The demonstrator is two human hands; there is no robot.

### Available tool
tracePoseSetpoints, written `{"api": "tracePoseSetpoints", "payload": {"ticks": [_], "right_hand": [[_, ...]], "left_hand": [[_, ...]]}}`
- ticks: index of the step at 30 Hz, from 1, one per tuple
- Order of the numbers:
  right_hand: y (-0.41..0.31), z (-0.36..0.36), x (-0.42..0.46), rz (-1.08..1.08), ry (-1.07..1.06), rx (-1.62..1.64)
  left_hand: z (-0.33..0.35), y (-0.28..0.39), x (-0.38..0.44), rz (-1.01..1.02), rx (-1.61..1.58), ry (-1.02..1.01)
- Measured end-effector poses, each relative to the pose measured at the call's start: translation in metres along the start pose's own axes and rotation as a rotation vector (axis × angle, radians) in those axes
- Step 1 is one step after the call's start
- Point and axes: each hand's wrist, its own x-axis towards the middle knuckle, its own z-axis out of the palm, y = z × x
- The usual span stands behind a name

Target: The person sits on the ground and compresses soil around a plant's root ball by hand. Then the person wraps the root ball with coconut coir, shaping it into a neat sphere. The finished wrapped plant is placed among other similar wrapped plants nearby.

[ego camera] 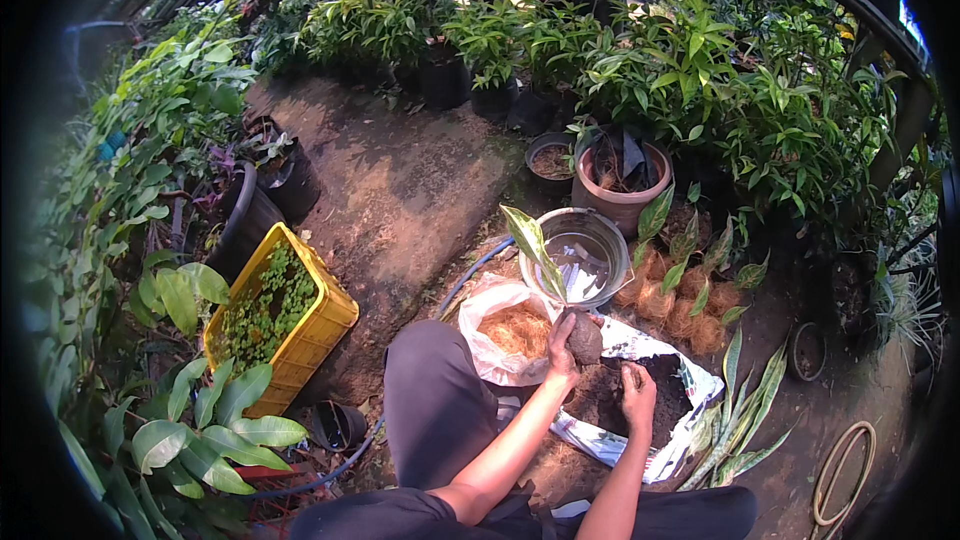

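Note:
My left hand (562, 349) grips a round brown ball of soil (585, 339). A variegated green-and-yellow leaf (536, 244) stands up from the ball, leaning left. Just right of it, my right hand (638, 394) hovers over an open white plastic sack of dark soil (666, 390), fingers drawn together; anything thin between them is too small to make out. Beside my left wrist is a translucent plastic bag (474, 307) with tan coconut fibre (517, 328) in it. Several fibre-wrapped balls (686, 311) with upright variegated leaves sit on the ground beyond the sack.
Behind the bags stands a metal bucket (619, 240) with water and pale items inside. Cut snake plant leaves (739, 420) lie at right, near a coiled hose (825, 476). A yellow crate of small plants (341, 307) is at left. Potted shrubs (495, 45) line the back.

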Motion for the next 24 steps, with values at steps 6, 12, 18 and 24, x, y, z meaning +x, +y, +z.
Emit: {"api": "tracePoseSetpoints", "payload": {"ticks": [6, 12, 18, 24], "right_hand": [[-0.007, 0.0, 0.001, 0.032, 0.0, -0.105], [-0.028, 0.005, -0.001, 0.128, -0.024, 0.059], [-0.011, 0.004, 0.001, 0.206, -0.059, 0.452], [-0.006, 0.004, 0.003, 0.293, -0.098, 0.509]], "left_hand": [[-0.003, 0.007, 0.002, 0.032, -0.043, 0.014], [-0.019, 0.011, 0.004, 0.004, -0.069, 0.02], [-0.013, 0.002, 0.005, -0.006, -0.065, 0.008], [-0.008, 0.0, 0.003, 0.013, -0.041, 0.015]]}}
